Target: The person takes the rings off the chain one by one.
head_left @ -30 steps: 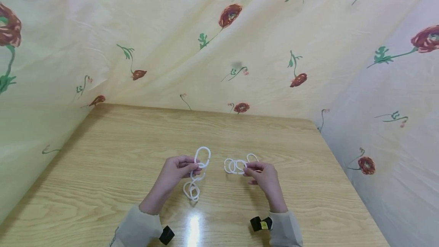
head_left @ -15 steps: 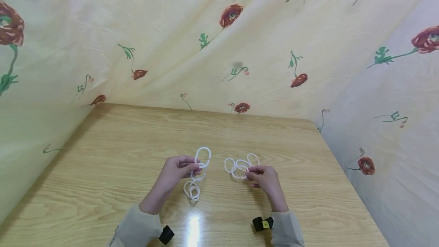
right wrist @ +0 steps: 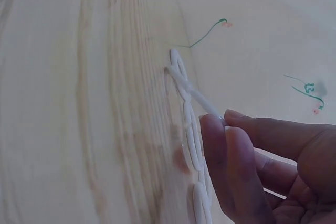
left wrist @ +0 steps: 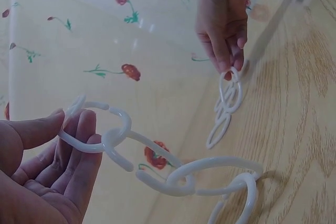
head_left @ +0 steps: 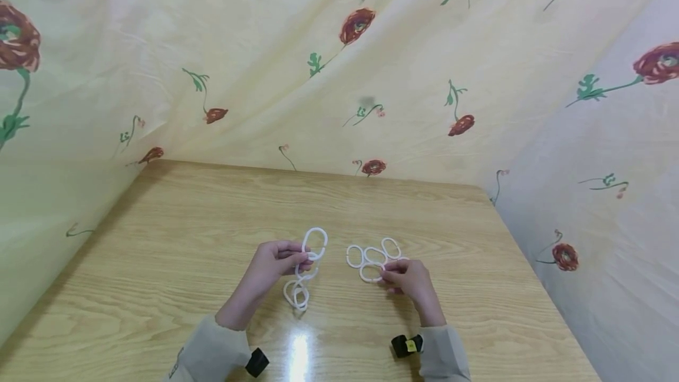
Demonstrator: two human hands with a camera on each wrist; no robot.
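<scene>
My left hand (head_left: 273,261) pinches the top part of a chain of white plastic links (left wrist: 220,161) between thumb and fingers. One link stands up above the fingertips, and the rest hang down toward the table in a small heap. Over to the right, my right hand (head_left: 411,280) pinches the edge of another white link (right wrist: 207,104), which tilts up from the wood. Around it several more white links (head_left: 348,257) lie spread out; they look joined to it, though how each one hooks is partly hidden by the fingers.
The work lies on a wood-grain table (head_left: 212,205) that ends at a flowered cloth (head_left: 254,105) behind and at both sides. A black wrist camera (head_left: 257,363) sits by the left sleeve, another camera (head_left: 401,346) by the right.
My right hand has moved slightly toward me and down, drawing its link forward. The links beside it, which overlapped before, now lie more spread out. My left hand has stayed nearly still.
</scene>
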